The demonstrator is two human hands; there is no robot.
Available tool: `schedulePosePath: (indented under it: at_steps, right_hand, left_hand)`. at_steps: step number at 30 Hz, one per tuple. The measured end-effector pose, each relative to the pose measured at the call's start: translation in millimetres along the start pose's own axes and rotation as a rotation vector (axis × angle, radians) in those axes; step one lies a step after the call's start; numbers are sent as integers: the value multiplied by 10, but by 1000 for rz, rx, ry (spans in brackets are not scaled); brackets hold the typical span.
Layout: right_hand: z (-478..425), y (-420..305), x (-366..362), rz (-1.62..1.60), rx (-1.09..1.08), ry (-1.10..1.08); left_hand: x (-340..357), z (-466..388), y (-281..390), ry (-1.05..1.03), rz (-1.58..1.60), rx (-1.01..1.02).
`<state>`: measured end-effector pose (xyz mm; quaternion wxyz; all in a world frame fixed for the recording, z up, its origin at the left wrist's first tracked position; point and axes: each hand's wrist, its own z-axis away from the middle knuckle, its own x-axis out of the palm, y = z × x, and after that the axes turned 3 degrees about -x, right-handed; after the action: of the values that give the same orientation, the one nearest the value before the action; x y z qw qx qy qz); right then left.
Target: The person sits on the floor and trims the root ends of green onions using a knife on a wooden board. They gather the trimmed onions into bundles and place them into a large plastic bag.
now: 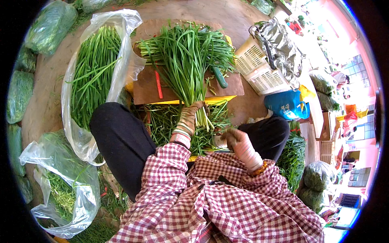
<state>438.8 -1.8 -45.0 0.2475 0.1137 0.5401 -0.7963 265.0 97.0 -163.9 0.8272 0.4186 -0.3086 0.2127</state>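
My left hand [188, 117], in a soiled glove, is closed around the stems of a bunch of long green chives [185, 70]. The leaves fan out over a brown board [146, 92], across more greens [223, 51] lying there. My right hand [241, 147], also gloved, is apart from the bunch, near its cut stem ends, with fingers curled; whether it pinches anything is hidden. Close to its fingertips is a small whitish object [219, 141]. A green-handled knife [219, 77] lies on the board, its blade covered by leaves. Left of the bunch lies a red strip [158, 84].
Clear plastic bags of greens [94, 70] and trimmings [62, 194] stand at left. Loose leaves [164, 120] fill the space below the board, between my knees. At right are a cream plastic crate [258, 70], a blue bag [285, 104] and bundled greens [291, 155].
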Motion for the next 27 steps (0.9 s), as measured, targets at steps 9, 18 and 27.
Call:
schedulePosePath:
  at_steps: [9, 18, 27]
  right_hand:
    - [-889, -233, 306, 831, -328, 124]
    - [55, -53, -61, 803, -404, -623]
    - [-629, 325, 468, -598, -356, 329]
  left_hand:
    - [-122, 22, -107, -12, -911, 614]
    - [-68, -111, -105, 52, -48, 42]
    - [95, 96, 74, -204, 268, -41]
